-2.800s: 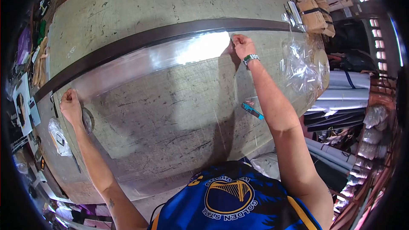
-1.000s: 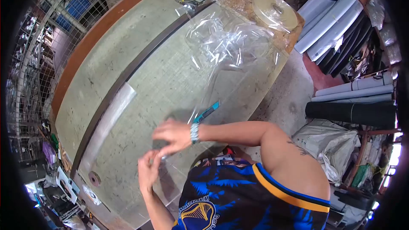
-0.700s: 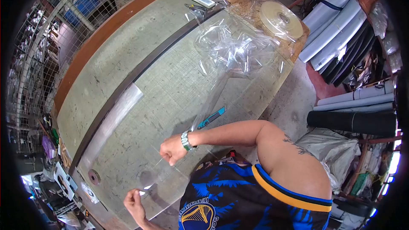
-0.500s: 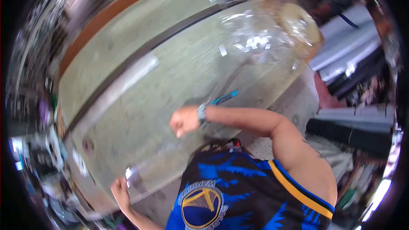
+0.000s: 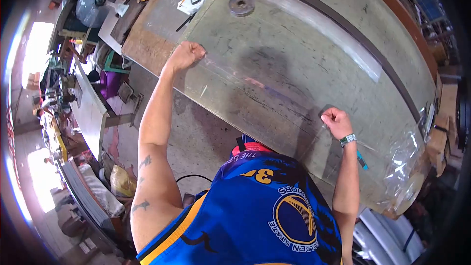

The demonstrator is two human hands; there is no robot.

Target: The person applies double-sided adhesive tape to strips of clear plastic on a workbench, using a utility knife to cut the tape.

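- Clear plastic strip [image 5: 262,87]: twelve o'clock from the shirt [image 5: 260,206], between the hands.
- Left hand [image 5: 184,55], eleven o'clock; right hand [image 5: 337,121], one o'clock: both pinched closed on it.
- Uneven pull could crease or skew it.

First, both hands were at the two ends of the far shiny strip [image 5: 338,38]. Now that strip lies by itself, and the left hand [image 5: 188,55] and right hand [image 5: 337,122] have come back to the near side of the table [image 5: 230,39]. One second ago the hands were close together; now they are wide apart, with a clear strip [image 5: 265,87] between them. The view has turned left, so a tan bag [image 5: 122,181] shows there.
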